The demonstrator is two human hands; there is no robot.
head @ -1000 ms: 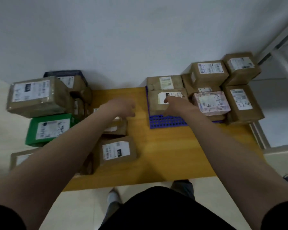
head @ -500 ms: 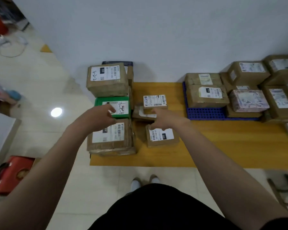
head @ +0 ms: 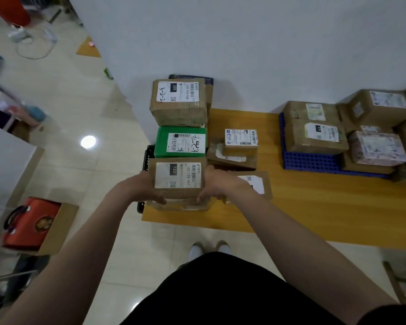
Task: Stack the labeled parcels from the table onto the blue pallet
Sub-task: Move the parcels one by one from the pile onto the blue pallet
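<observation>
Left hand [head: 141, 186] and right hand [head: 217, 184] held the parcel marked 122 [head: 177, 177] by its sides.
It sat at centre frame; the blue pallet [head: 311, 161] lay to its right, nearer the right hand.

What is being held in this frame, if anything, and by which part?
The brown parcel labelled 122, gripped by its opposite sides: left hand on the left side, right hand on the right.
</observation>
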